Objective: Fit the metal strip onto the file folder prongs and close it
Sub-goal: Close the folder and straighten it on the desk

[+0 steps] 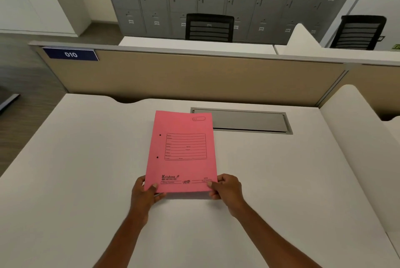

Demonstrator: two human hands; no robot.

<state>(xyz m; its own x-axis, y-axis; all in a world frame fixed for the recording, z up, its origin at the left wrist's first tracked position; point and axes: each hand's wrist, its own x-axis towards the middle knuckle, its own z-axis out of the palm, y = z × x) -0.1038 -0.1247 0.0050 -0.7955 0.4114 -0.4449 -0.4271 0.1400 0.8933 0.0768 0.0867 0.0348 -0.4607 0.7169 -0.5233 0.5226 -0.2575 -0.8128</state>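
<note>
A pink file folder [183, 153] lies closed on the white desk [86, 170], its printed cover facing up, with two small dark holes near its left edge. My left hand [145, 193] grips the folder's near left corner, thumb on top. My right hand [226, 187] grips the near right corner the same way. The metal strip and the prongs are hidden from view.
A grey metal cable hatch [249, 121] is set into the desk just behind and right of the folder. A beige partition [194, 77] labelled 010 closes the far edge. A white divider [357, 137] rises on the right. Black chairs and grey lockers stand beyond.
</note>
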